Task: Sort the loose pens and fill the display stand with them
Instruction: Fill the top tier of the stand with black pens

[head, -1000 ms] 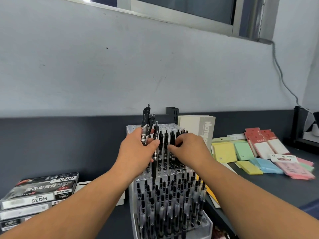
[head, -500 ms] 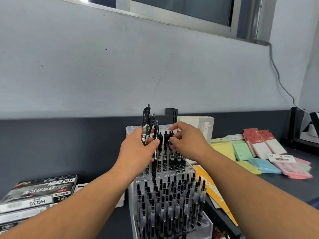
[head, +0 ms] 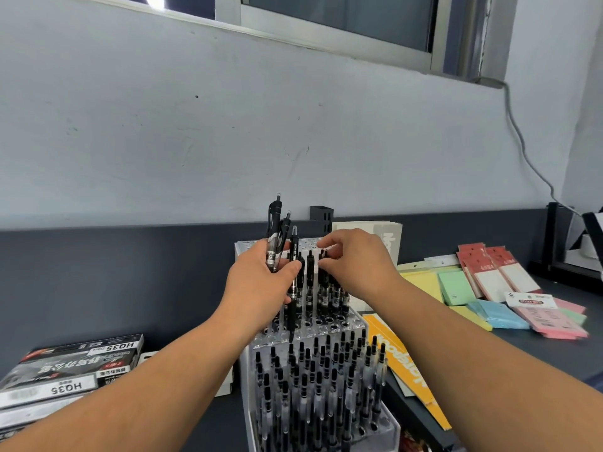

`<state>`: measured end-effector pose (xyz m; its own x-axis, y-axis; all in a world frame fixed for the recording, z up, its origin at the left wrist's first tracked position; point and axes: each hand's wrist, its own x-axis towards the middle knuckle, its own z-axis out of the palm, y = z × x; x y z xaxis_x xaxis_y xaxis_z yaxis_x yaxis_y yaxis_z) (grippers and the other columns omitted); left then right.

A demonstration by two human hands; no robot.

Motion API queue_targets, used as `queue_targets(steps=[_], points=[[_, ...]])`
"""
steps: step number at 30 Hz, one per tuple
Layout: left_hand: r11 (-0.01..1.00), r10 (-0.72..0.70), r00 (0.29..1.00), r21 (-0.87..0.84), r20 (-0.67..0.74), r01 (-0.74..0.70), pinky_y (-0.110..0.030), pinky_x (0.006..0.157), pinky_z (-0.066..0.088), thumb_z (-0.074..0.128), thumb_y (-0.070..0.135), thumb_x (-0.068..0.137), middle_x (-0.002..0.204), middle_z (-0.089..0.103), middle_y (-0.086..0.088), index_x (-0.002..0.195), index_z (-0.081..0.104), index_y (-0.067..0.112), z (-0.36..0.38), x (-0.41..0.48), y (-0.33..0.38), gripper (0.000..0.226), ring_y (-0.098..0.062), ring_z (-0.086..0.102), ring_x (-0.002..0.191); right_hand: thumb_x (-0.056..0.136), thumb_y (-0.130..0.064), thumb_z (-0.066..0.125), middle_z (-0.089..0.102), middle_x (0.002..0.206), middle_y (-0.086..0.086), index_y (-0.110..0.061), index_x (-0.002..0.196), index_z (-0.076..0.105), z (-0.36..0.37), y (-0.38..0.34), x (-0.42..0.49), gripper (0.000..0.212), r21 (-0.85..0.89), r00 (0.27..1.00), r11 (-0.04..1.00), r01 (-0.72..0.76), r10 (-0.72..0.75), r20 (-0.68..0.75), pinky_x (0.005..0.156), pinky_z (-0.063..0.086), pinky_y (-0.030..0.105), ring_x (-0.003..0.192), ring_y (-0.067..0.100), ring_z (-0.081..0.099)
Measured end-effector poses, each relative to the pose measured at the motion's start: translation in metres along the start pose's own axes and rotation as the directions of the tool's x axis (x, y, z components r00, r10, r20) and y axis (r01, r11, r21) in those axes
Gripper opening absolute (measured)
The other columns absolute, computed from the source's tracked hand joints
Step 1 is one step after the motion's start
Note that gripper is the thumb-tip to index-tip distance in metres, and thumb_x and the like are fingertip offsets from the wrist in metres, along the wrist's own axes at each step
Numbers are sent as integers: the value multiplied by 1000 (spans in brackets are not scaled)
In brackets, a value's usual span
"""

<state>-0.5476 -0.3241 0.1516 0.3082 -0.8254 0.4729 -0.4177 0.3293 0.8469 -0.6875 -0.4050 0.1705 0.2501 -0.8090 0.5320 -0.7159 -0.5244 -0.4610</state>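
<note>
Our left hand point(head: 257, 288) is curled round a small bunch of black gel pens point(head: 275, 246): two poke up above the fist and one hangs tip-down over the upper tier of the clear display stand point(head: 326, 329). Just beside it, our right hand point(head: 359, 265) has thumb and fingertips pinched on the top of a standing pen point(head: 324, 288) in that tier. The lower tier in front is packed with more.
</note>
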Motion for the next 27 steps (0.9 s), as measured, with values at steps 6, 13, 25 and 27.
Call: queue_targets(steps=[6, 13, 25, 27], points=[[1000, 2, 1000, -21, -17, -2, -7, 43, 41, 64, 23, 90, 95, 64, 2, 97, 54, 32, 2, 2, 2, 15, -9, 58, 52, 91, -20, 61, 70, 107, -2, -25, 117, 66, -2, 0, 2, 26, -99, 998, 994, 53, -48, 44, 83, 42, 19, 99, 12, 62], [1000, -9, 999, -30, -33, 9, -6, 43, 41, 64, 23, 90, 96, 63, 3, 102, 55, 30, 3, 1, 1, 16, -11, 59, 54, 85, -8, 57, 71, 100, 7, -14, 103, 71, 5, -7, 8, 24, -351, 998, 934, 61, -49, 44, 77, 54, 29, 92, 22, 63], [999, -17, 997, -37, 80, 20, -12, 48, 46, 68, 23, 88, 95, 67, 1, 107, 58, 33, 7, -4, 3, 23, -5, 56, 48, 87, -46, 64, 62, 74, -21, -24, 98, 74, -14, -16, -15, 27, 556, 983, 817, -154, 69, 170, 72, 41, 23, 69, -3, 52], [1000, -8, 995, -26, 95, 11, -11, 47, 44, 67, 23, 88, 95, 67, 2, 107, 57, 32, 9, -5, 4, 23, -6, 56, 49, 85, -41, 68, 57, 55, -24, -21, 97, 75, -14, -12, -15, 23, 602, 973, 777, -185, 61, 222, 66, 39, 22, 61, -2, 48]])
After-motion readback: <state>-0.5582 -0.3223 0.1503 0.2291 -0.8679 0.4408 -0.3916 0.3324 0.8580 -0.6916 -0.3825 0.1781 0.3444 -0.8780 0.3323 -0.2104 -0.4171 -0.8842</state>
